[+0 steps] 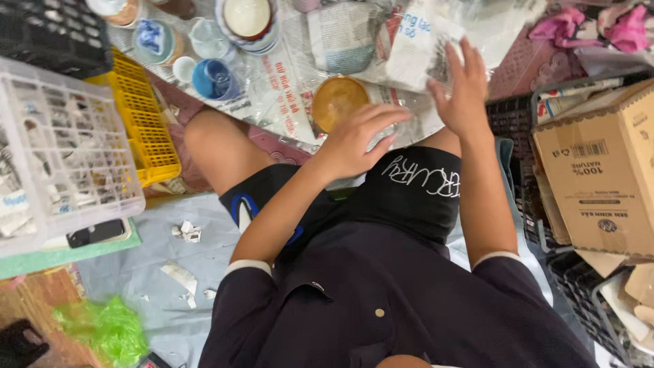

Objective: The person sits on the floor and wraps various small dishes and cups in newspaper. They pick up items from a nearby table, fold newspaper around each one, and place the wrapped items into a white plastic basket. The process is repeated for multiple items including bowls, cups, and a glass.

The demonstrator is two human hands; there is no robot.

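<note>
amber bowl (pixel 338 101) lies just beyond left hand (pixel 354 143), its grip spread; right hand (pixel 463 92) spread too.

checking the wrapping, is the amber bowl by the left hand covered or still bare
Bare. The amber bowl sits open side up on newspaper, nothing over it. The left hand hovers beside it; the right hand touches a paper sheet.

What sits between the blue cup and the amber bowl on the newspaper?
In the head view, only printed newspaper lies between the blue cup and the amber bowl; nothing stands on that stretch. The left hand hovers at the bowl's near edge.
</note>
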